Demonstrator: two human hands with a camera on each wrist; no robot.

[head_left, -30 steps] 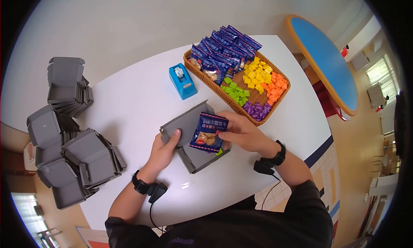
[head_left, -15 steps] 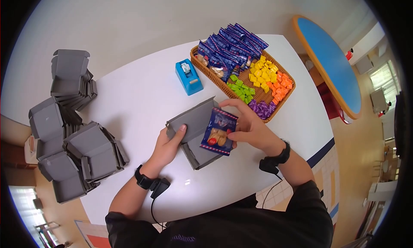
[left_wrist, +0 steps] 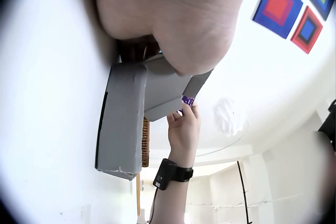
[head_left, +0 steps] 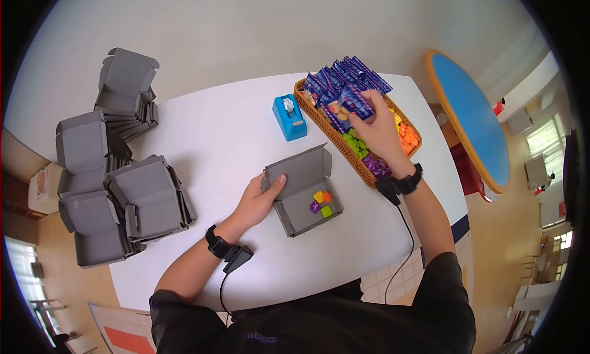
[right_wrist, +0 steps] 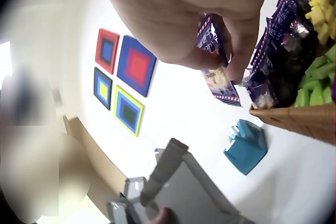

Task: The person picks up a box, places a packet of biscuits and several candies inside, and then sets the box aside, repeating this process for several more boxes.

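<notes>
My left hand (head_left: 257, 201) grips the left edge of an open grey cardboard box (head_left: 295, 176) on the table, thumb on the inside of the raised lid. Several small wrapped sweets (head_left: 326, 211), in yellow, orange, purple and green, lie in the box's right part. My right hand (head_left: 384, 133) pinches a dark blue biscuit packet (head_left: 357, 101) above the wicker basket (head_left: 332, 131), close to the row of similar packets (head_left: 344, 74). In the right wrist view, thumb and fingers hold the packet (right_wrist: 223, 85) by its upper part.
Green sweets (head_left: 355, 145), purple sweets (head_left: 376, 166) and orange sweets (head_left: 408, 137) fill the basket's near and right parts. A blue tape dispenser (head_left: 290, 121) stands left of it. Stacks of open grey boxes (head_left: 144, 194) occupy the table's left side. A blue-topped table (head_left: 470, 117) stands beyond on the right.
My right hand has carried the biscuit packet from over the box up and right to the basket. The sweets inside the box now show. My left hand still holds the box.
</notes>
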